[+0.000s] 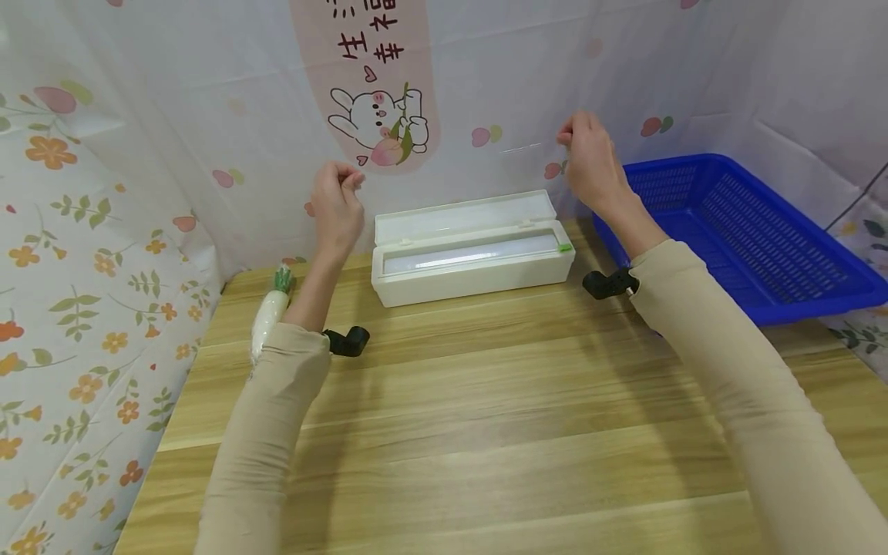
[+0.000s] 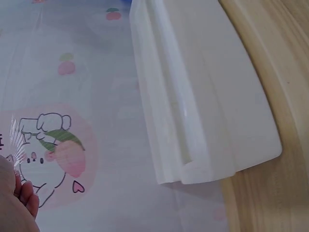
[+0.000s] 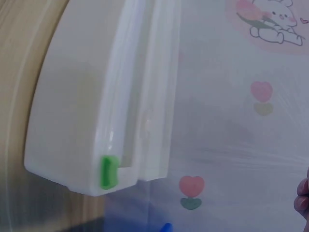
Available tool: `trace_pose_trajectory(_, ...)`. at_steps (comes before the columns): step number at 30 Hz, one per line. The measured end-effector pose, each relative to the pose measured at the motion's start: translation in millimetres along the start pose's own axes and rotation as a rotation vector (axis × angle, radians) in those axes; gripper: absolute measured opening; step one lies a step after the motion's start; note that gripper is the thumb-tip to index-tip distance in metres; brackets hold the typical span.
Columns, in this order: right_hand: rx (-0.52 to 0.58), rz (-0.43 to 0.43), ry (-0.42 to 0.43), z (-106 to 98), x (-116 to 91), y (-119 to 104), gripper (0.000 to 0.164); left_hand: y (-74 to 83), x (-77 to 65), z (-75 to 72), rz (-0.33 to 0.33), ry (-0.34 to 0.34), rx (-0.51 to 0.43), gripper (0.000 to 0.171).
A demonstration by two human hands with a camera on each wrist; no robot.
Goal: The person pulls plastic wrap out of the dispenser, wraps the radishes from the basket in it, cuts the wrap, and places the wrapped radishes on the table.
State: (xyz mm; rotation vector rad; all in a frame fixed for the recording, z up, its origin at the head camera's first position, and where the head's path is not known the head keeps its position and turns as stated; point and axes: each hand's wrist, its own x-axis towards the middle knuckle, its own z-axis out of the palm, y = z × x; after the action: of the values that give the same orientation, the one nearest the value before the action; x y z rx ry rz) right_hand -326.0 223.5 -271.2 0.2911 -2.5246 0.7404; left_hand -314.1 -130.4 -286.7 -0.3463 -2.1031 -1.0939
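Clear film [image 2: 18, 144] spans the left hand [image 1: 338, 206] and right hand [image 1: 597, 163], both pinching it above the white box [image 1: 479, 282]; level, even tension should prevent wrinkles.

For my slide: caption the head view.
Left hand and right hand hold clear film; open film dispenser between white radish and blue basket.

left arm [image 1: 253, 439] and right arm [image 1: 749, 378], in beige sleeves pushed clear of the wrists, reach forward and slant inward from the lower part of the head view. the left hand [image 1: 337, 204] is raised, its fingers curled in a pinch against the thumb. the right hand [image 1: 593, 162], well apart and higher in the head view, pinches likewise; in the right wrist view only its curled fingers [image 3: 302, 193] show.
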Motion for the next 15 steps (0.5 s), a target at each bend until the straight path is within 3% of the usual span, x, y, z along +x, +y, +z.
trace_pose_trajectory(5,0.007,0.007,0.026,-10.4,5.3,-9.0,0.031,8.7,8.9,-5.4,0.014,0.025,0.006,0.019)
trace_pose_trajectory(15,0.001,-0.072,0.119,-26.3,14.3,-18.9,0.031,27.0,24.4,-16.1,0.038,0.075,-0.037,0.018)
